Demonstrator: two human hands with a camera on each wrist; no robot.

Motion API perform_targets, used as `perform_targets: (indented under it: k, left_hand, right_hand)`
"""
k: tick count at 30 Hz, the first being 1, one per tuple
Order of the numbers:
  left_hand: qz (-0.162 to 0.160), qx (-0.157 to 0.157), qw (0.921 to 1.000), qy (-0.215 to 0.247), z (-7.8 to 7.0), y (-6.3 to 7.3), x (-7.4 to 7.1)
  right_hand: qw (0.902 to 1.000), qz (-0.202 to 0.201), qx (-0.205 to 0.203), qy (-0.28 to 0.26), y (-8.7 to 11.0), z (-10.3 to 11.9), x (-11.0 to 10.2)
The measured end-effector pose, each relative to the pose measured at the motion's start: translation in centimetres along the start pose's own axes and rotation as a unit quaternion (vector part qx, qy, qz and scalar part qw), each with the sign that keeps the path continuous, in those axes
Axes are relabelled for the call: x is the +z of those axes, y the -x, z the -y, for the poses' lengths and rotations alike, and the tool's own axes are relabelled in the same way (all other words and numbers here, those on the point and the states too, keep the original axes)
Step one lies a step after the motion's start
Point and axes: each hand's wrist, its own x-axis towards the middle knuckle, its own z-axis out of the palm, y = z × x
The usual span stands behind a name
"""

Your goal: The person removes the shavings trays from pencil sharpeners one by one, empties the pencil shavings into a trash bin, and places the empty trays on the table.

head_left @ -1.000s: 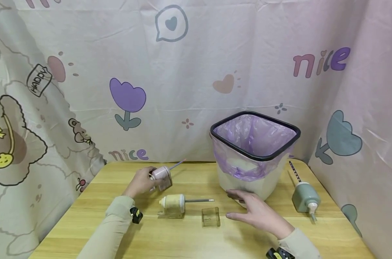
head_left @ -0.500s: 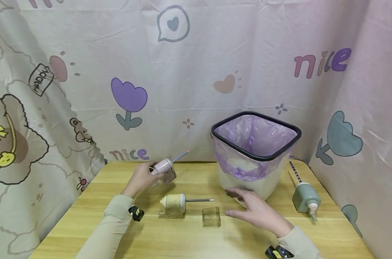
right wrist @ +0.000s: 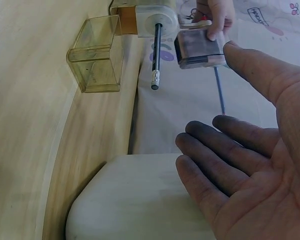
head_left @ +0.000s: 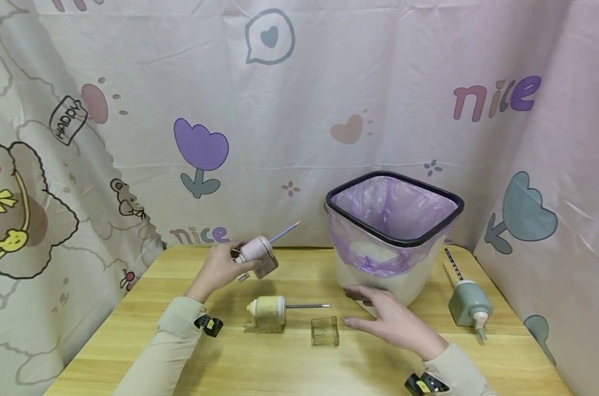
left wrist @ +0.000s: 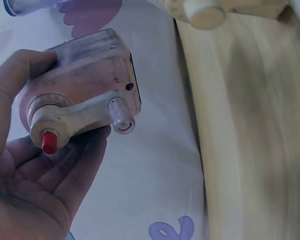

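Observation:
A pink crank pencil sharpener (head_left: 256, 251) is held up off the table in my left hand (head_left: 220, 268), thumb and fingers on its sides. A bluish pencil (head_left: 284, 233) slants up out of its front. The left wrist view shows its crank (left wrist: 90, 114) and a small red tip (left wrist: 49, 143) at the hub. My right hand (head_left: 393, 322) has its fingers extended and holds nothing, in front of the bin. To its left lies a clear yellowish shavings drawer (head_left: 325, 331), apart from the yellow sharpener (head_left: 269, 312), which has a dark pencil (right wrist: 157, 55) in it.
A white bin (head_left: 418, 280) with a black rim and purple liner stands at the back right. Right of it is a green sharpener (head_left: 470, 303) with a patterned pencil (head_left: 454, 264). A printed curtain (head_left: 279, 137) hangs behind the wooden table (head_left: 259, 366).
My left hand has lifted the pink sharpener and moved it slightly right, its pencil tilting further up. My right hand has hardly moved. The head view has shifted a little.

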Motion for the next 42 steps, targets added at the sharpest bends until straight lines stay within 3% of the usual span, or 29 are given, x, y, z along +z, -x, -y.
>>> perform_targets:
  k: [19,29,42]
  left_hand:
    - [0.008,0.022,0.9987,0.044,-4.0,1.1,-0.8]
    - [0.017,0.05,0.9961,0.07,-5.9,2.1,-1.2]
    - [0.03,0.072,0.9916,0.103,-7.5,3.0,-1.3]
  right_hand:
    - [1.0,-0.006,-0.006,0.003,-0.2,0.4,0.0]
    - [1.0,-0.007,-0.002,0.001,-0.3,0.7,0.0]
    - [0.9999,-0.006,-0.005,-0.007,-0.5,1.5,-0.3]
